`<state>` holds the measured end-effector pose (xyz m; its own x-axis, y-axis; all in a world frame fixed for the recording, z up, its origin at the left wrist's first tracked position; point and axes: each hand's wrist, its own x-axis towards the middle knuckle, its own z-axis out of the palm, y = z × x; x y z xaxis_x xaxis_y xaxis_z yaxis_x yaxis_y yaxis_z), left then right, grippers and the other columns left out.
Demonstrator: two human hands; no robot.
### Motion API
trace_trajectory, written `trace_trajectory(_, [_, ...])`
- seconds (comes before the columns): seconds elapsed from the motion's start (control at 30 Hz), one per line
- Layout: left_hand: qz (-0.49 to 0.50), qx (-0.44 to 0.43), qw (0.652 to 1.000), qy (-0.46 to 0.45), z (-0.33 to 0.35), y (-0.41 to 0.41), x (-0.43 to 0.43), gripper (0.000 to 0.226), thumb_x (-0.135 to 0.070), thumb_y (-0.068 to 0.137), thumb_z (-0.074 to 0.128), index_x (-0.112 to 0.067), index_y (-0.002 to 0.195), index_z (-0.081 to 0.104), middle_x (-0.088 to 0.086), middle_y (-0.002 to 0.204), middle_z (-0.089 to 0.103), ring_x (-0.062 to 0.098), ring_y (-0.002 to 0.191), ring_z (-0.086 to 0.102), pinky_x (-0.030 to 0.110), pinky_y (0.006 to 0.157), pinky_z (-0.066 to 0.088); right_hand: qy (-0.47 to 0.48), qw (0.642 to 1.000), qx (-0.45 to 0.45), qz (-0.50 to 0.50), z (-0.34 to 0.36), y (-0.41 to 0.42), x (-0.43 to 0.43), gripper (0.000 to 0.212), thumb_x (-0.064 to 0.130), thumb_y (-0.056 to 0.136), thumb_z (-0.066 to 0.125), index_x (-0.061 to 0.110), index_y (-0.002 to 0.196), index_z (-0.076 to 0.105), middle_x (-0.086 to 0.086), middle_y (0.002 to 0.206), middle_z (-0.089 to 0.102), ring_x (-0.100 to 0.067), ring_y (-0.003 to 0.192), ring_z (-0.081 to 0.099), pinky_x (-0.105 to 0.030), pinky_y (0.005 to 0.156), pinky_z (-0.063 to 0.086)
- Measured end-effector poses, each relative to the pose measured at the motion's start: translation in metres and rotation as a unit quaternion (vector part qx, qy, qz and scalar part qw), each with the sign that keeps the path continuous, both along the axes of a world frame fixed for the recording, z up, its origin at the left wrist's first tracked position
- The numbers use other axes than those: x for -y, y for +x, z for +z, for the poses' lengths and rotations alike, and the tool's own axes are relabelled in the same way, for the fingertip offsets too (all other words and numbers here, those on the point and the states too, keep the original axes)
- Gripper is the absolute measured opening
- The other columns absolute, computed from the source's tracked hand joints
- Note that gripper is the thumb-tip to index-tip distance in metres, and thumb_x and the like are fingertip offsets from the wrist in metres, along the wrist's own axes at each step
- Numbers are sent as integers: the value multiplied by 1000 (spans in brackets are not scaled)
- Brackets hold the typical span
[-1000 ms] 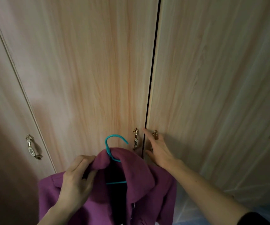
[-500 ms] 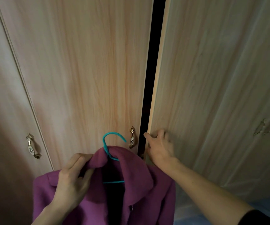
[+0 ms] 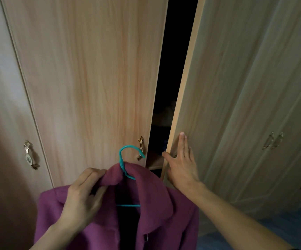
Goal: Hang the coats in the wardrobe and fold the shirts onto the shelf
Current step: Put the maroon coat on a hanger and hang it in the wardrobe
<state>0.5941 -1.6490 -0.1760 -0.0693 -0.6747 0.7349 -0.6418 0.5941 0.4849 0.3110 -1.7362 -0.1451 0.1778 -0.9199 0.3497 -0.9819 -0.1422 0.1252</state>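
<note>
A person stands close before a light wood-grain wardrobe, its right door (image 3: 236,105) swung partly outward to leave a dark gap between it and the shut left door (image 3: 91,78). The right hand (image 3: 181,164) lies flat and open against the right door's free edge, fingers spread up the panel and the thumb reaching toward the gap. The left hand (image 3: 83,197) grips the collar of a purple coat (image 3: 164,213), fingers curled over the fabric's folded edge. The coat hangs on a teal hanger (image 3: 126,159), held low in front of the left door; the hanger's hook rises just beside that door's ornate brass handle (image 3: 140,147). A matching handle (image 3: 30,155) sits on a further door panel at far left. Little shows inside the dark gap beyond a pale shelf edge (image 3: 155,162) low down.
</note>
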Motion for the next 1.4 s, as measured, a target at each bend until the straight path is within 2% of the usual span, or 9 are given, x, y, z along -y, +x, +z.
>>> trace_trajectory(0.17, [8,9,1000,-6,10,-10,-19,26,-20,82,56,-6,100,66,-5,93,60,6,86,59,11,80,43,14,1000,10,1,3,-13,-20,59,12,92,57,41,140,38,-24,144,-48,-39,140,-35,-51,120,11])
trace_trajectory(0.33, [4,27,999,-28,22,-34,-40,23,-18,83,56,-5,100,66,-2,93,60,9,85,58,13,83,43,27,1000,-3,9,6,-34,-44,73,2,86,60,41,142,34,-23,144,-49,-39,140,-36,-51,118,16])
trace_trajectory(0.5, [-8,35,999,-41,24,-58,-66,21,-17,85,57,-6,101,65,-2,94,59,10,86,59,19,81,46,47,999,-18,9,5,-67,-80,86,3,85,60,45,149,20,-18,142,-53,-36,140,-37,-52,118,19])
trace_trajectory(0.67, [-32,45,997,-48,23,-94,-87,21,-18,85,58,-10,103,64,-4,96,59,12,87,60,22,81,48,35,999,-24,-2,4,-105,-118,85,2,86,59,45,148,18,-16,144,-51,-35,141,-36,-51,116,22])
trace_trajectory(0.77, [-47,53,997,-33,21,-119,-98,23,-17,83,58,-10,104,64,-4,97,59,11,87,60,23,81,48,24,1000,-17,-10,0,-132,-140,74,11,88,60,40,146,23,-15,147,-48,-33,144,-31,-53,116,23])
trace_trajectory(0.93, [-91,54,994,-4,21,-161,-113,24,-20,83,57,-9,103,65,-6,96,59,8,88,59,17,82,45,29,997,13,-70,-7,-182,-173,72,8,85,60,37,141,26,-12,149,-45,-32,145,-28,-53,114,25])
trace_trajectory(1.13, [-131,66,989,-8,37,-206,-113,27,-22,82,57,-7,101,68,-8,95,58,4,86,56,9,84,40,85,982,68,-153,5,-231,-197,77,10,89,58,35,150,17,-13,157,-32,-31,149,-18,-54,116,22])
trace_trajectory(1.27, [-146,74,986,-17,44,-233,-109,25,-15,79,62,-4,100,68,-6,95,60,3,88,54,6,87,37,64,974,125,-180,16,-255,-207,80,9,90,56,32,150,10,-10,160,-23,-30,150,-8,-54,113,26])
trace_trajectory(1.4, [-181,79,980,-23,46,-250,-107,28,-22,82,57,-6,102,67,-4,95,61,8,89,58,12,87,41,33,973,134,-187,22,-275,-216,79,25,89,62,29,147,9,-10,162,-13,-30,150,0,-52,111,31])
